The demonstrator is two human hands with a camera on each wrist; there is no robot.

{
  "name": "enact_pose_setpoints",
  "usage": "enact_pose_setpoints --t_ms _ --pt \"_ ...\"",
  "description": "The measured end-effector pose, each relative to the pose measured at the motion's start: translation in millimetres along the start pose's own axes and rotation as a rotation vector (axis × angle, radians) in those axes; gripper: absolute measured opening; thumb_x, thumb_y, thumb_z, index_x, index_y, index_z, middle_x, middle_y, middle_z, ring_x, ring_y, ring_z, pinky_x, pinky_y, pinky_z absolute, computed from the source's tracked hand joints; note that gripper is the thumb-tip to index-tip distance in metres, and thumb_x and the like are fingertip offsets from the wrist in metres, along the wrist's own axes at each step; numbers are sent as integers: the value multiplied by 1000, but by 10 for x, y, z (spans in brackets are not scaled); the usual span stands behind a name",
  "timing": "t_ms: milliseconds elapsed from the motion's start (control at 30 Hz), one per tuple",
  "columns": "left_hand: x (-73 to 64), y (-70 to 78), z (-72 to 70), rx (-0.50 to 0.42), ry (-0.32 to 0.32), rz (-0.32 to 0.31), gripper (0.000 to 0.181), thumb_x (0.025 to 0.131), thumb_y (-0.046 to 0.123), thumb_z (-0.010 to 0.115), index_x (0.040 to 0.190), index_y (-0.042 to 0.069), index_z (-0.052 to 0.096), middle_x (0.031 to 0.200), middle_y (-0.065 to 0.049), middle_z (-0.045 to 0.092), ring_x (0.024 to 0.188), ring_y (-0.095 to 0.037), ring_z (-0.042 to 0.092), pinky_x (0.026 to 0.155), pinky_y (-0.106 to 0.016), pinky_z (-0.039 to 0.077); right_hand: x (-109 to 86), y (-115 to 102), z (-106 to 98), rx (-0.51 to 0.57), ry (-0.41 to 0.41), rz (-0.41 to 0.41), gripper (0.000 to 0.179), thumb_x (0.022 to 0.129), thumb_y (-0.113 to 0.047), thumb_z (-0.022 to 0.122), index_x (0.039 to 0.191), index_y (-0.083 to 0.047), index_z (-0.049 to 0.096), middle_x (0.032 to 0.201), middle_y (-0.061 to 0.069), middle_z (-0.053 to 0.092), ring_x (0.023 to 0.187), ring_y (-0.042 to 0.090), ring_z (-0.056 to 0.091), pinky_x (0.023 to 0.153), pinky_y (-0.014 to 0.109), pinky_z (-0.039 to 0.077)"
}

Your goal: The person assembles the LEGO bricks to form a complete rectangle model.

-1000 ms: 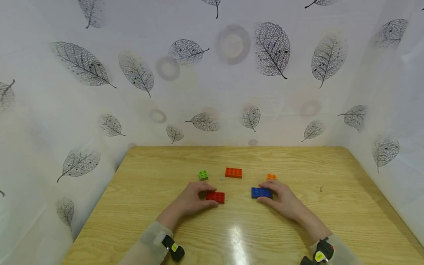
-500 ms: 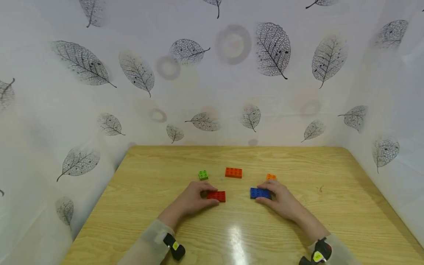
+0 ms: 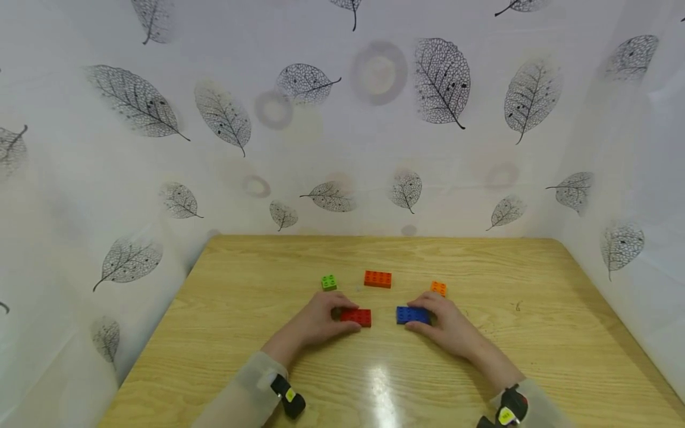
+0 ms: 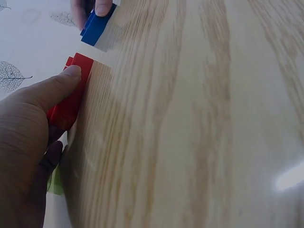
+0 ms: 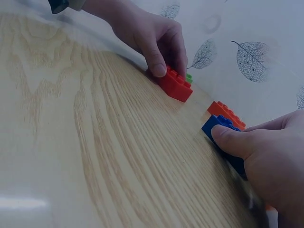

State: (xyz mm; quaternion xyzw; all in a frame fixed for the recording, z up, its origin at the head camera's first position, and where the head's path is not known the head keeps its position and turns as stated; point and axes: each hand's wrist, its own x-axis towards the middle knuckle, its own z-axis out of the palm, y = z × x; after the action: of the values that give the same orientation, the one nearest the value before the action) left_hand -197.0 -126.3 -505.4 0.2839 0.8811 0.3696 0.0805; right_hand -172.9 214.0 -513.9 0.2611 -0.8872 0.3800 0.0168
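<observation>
Behind and along both sides of the counter (image 3: 497, 255), a pale sheet (image 3: 332, 151) printed with skeleton leaves hangs as a backdrop, likely there to screen off the surroundings. The left hand (image 3: 314, 324) and right hand (image 3: 449, 326) come in from the near side, mirroring each other. The left fingers are clamped on the red brick (image 3: 363, 318), the right fingers on the blue brick (image 3: 411, 315), each with the thumb on the near long side and a finger on the far one. That grip across the narrow width probably suits a low brick, and it leaves the studs and the facing ends bare. These bricks lie near each other but apart, studs up, at the counter's surface; whether either is slightly raised, I cannot tell. Beyond the gap sits a red-orange brick (image 3: 377, 279), untouched, perhaps set back to keep the middle free. Smallest are the green brick (image 3: 329, 283), past the left hand, and the light orange brick (image 3: 439, 288), just beyond the right fingers
</observation>
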Motion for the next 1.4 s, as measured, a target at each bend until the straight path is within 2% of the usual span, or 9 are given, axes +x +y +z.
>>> enact_pose_setpoints --t_ms 267,533,833,1167,1400 --pt "28 62 29 -7 -14 -15 48 91 50 83 128 20 78 113 16 68 107 -6 60 97 -34 51 48 -41 41 13 3 -64 38 93 -28 85 126 -11 75 115 -9 66 105 11 63 91 35 56" --pt "57 70 60 -14 -24 -27 49 91 53 82 130 23 77 116 15 68 109 -6 61 99 -35 51 71 -98 57 12 -22 -24 40 95 -32 83 128 -11 74 120 -8 67 110 14 63 96 40 55" --pt "96 74 95 -35 -30 -39 48 91 51 82 130 24 76 118 16 68 111 -6 61 103 -37 50 107 -129 94 27 -31 -32 42 95 -33 83 129 -11 74 122 -8 67 112 14 63 96 39 55" --pt "150 117 110 -20 -29 -7 46 91 48 83 127 20 78 112 15 68 102 -6 61 94 -31 51 148 -154 116 20 -48 -39 41 96 -35 82 130 -13 73 122 -9 67 109 13 62 92 36 55" --pt "177 85 139 -42 -13 36 43 90 44 86 124 18 79 107 14 69 98 -5 62 88 -28 52 167 -184 130 29 -56 -62 39 94 -29 84 127 -13 74 120 -8 67 107 13 61 90 35 55"
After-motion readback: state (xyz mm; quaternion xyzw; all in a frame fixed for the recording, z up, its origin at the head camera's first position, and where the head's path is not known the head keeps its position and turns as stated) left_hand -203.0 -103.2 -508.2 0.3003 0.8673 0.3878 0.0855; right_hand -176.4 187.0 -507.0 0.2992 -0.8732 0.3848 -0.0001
